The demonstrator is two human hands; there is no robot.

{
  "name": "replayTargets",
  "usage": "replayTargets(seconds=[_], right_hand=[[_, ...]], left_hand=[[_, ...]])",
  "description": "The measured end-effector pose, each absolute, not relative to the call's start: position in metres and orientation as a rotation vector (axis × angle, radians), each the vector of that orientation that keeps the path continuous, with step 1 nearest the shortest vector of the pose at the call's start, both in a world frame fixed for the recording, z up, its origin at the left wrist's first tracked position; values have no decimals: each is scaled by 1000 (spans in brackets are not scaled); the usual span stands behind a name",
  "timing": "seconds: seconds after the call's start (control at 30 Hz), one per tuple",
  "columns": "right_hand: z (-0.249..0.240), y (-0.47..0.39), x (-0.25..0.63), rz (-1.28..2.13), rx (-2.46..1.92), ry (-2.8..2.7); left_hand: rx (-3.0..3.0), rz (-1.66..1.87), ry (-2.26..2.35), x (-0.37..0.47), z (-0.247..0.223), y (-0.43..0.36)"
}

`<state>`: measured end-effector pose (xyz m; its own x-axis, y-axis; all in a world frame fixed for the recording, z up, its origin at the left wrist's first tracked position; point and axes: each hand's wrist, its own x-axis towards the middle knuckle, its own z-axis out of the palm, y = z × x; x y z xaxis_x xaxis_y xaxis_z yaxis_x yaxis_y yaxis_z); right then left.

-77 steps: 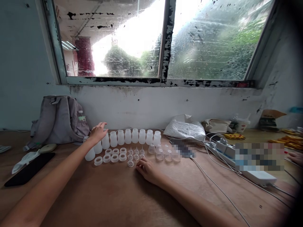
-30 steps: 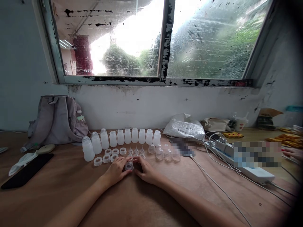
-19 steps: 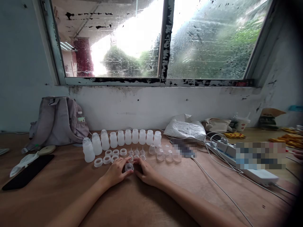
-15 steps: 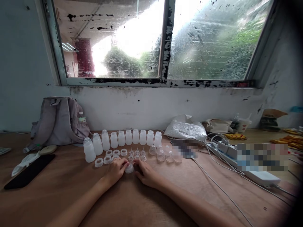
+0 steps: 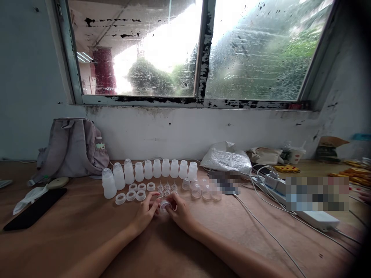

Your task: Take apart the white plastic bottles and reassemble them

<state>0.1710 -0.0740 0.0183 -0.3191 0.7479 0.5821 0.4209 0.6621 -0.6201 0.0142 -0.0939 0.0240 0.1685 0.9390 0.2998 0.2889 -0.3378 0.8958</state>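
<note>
Right hand pinches translucent ring; left hand (part-curled, hold unclear) beside.

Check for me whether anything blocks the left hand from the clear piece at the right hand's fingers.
Nothing visible does. The left hand is right beside the clear piece, which the right hand holds. The spiked clear parts stand beyond, toward the wall, not between them.
</note>
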Motion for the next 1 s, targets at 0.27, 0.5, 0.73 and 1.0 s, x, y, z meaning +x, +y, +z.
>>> replayTargets(seconds=[0.27, 0.5, 0.73, 1.0], right_hand=[[14, -70, 170, 516, -906, -1934], [13, -74, 164, 557, -979, -1922], [13, -75, 163, 548, -996, -1934], [17, -78, 161, 559, -937, -1912]], left_hand=[[2123, 1075, 1084, 17, 39, -110], [2190, 1089, 1179, 16, 31, -109], [2276, 1083, 1251, 18, 28, -113], [2310, 1094, 1365, 21, 25, -105]])
